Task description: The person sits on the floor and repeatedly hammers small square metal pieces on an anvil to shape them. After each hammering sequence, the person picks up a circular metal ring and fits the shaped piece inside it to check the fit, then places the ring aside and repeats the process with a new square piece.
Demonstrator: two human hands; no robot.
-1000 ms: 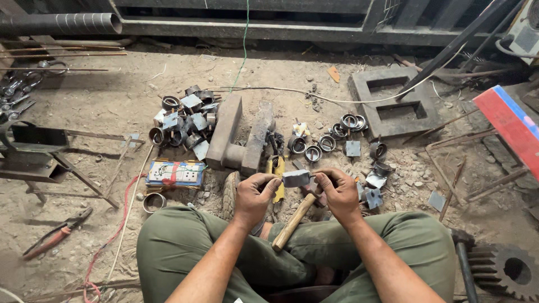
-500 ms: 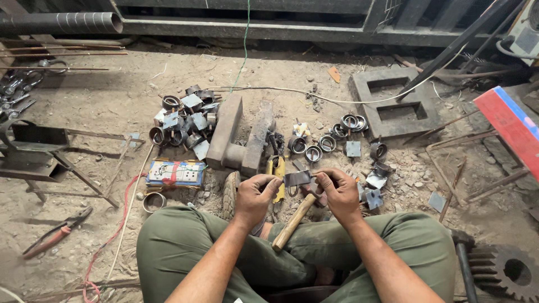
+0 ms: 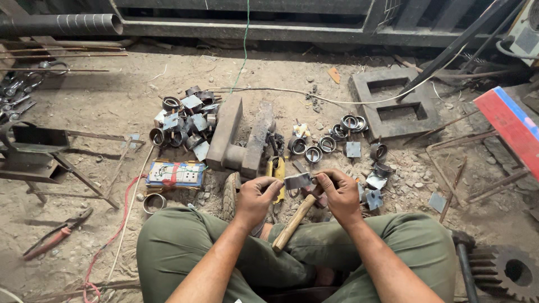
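Observation:
I sit on the ground with my legs in green trousers. My left hand (image 3: 254, 197) and my right hand (image 3: 340, 195) both pinch a small grey metal plate piece (image 3: 297, 180) held between them over my lap. A hammer with a wooden handle (image 3: 292, 224) slants across my lap just below the hands. Its head is hidden under my right hand, and I cannot tell whether it is gripped.
A heavy steel block (image 3: 241, 137) lies ahead, with a pile of ring-and-plate parts (image 3: 182, 120) to its left and metal rings (image 3: 331, 137) to its right. Also around: a yellow tool (image 3: 276, 171), socket box (image 3: 175, 174), red-handled pliers (image 3: 53, 235), hollow block (image 3: 393, 104), gear (image 3: 508, 272).
My fingers have shifted a little on the metal piece and both hands sit slightly lower. The hammer handle and the parts on the ground have stayed put.

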